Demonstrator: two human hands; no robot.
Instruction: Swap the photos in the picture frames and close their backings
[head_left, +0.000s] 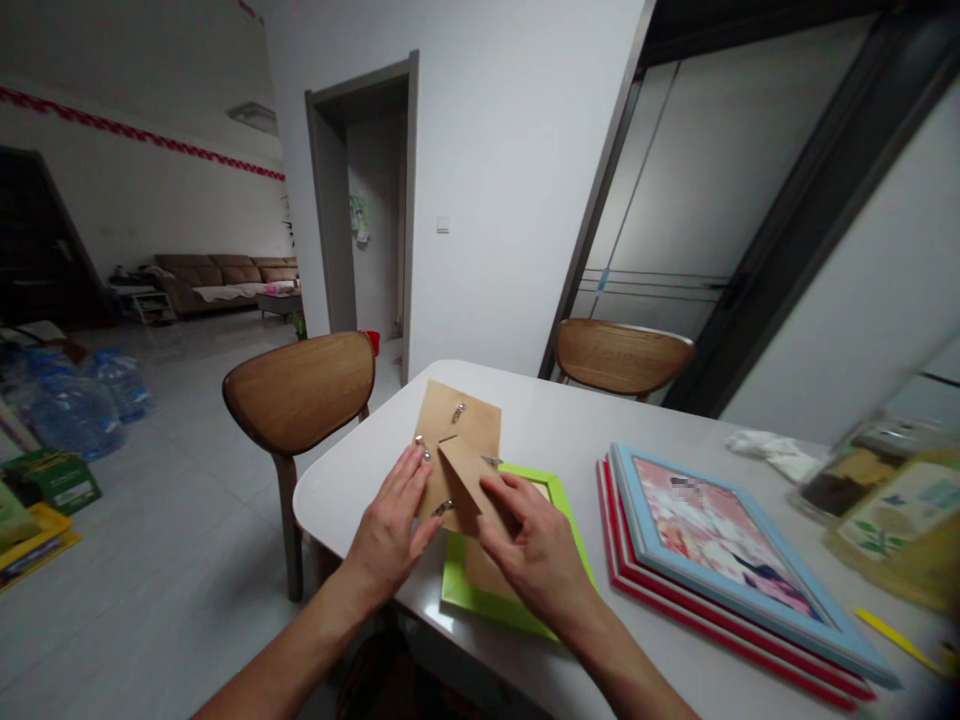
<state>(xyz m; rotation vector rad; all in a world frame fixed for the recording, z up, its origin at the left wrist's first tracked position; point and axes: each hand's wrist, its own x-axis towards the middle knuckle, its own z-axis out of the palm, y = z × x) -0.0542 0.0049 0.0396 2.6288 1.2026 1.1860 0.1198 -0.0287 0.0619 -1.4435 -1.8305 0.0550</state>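
Observation:
A brown photo frame backing board point(480, 408) with several metal clips lies partly over a lime green picture frame point(459, 590) on the white table. A brown easel stand point(466, 462) is raised at an angle from the board's back. My left hand point(391, 520) grips the board's left side, with fingertips beside a clip point(424, 447) and the thumb near a lower clip point(442, 508). My right hand point(536, 540) is closed on the stand's right edge, its thumb lower down. The fingers partly hide the stand and the green frame's right side.
On the right of the table point(555, 420), a light blue picture frame point(637, 520) rests on red frames point(609, 540). Beyond are a white tissue point(776, 455), a bag with a leaf print point(892, 520) and a yellow tool point(896, 635). Wooden chairs point(304, 385) stand around the table.

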